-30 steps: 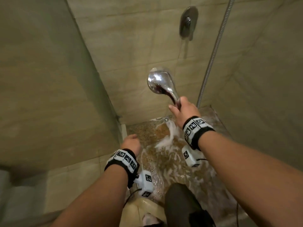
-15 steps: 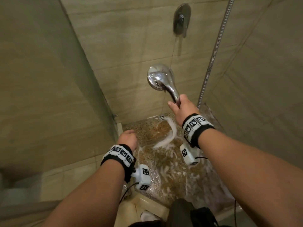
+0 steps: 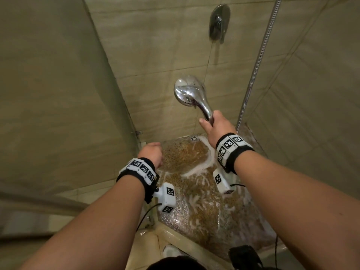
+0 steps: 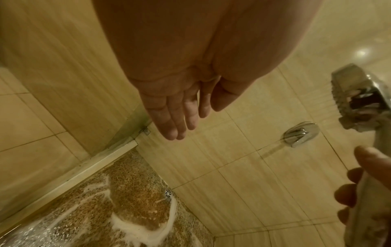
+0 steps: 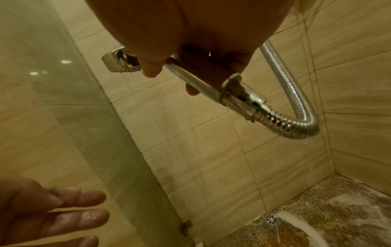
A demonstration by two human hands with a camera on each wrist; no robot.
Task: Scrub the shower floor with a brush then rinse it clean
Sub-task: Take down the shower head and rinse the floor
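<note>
Head view: both forearms reached into the stall, tagged wristbands on each. Left hand hung free near the glass panel, holding nothing; left wrist view showed its fingers straight and together, relaxed, wet. Right hand was higher and to the right, fingers wrapped round the handle of the chrome shower head, thumb along the handle. Right wrist view confirmed the grip: handle passing through the closed hand, metal hose looping off the handle's end and up along the right wall. Spray came off the head's face, angled down toward the back wall.

Below the hands, shower floor: brown speckled stone, wet, with white foam streaks curving across it, thickest in a band running to the drain in the far corner by the back wall. Some foam also sat along the right side. No brush was visible in any view.

Farthest: beige tiled back wall with the chrome mixer valve mounted high, well above the shower head.
</note>
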